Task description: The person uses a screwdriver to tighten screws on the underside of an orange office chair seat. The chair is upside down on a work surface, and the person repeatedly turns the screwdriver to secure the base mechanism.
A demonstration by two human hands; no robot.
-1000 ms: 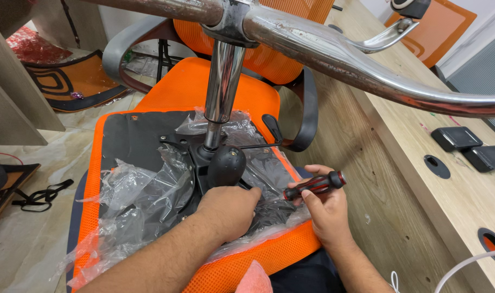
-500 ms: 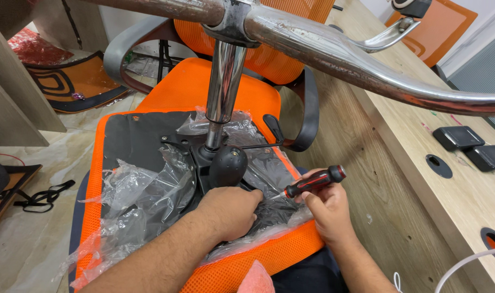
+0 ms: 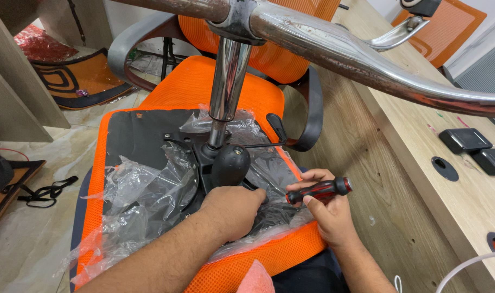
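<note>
An orange mesh office chair (image 3: 204, 92) lies upside down, its black seat underside (image 3: 144, 133) facing me. A chrome gas column (image 3: 225, 87) rises from the black tilt mechanism (image 3: 204, 163), with chrome base legs (image 3: 377, 65) spreading overhead. Torn clear plastic wrap (image 3: 144, 195) covers the underside. My left hand (image 3: 234, 209) rests on the mechanism just below a black round knob (image 3: 231, 163). My right hand (image 3: 329, 209) grips a screwdriver with a red-and-black handle (image 3: 320, 191), its tip pointing left toward the mechanism and hidden behind my left hand.
A wooden desk (image 3: 399, 163) lies on its side to the right, with cable holes (image 3: 445, 168) and black brackets (image 3: 467, 140). Grey armrests (image 3: 312, 108) curve beside the seat. Black straps (image 3: 41, 192) lie on the marble floor at left. Another orange chair part (image 3: 453, 27) is at top right.
My right hand has lifted the screwdriver handle slightly and shifted it a little to the right. The left hand stays on the mechanism.
</note>
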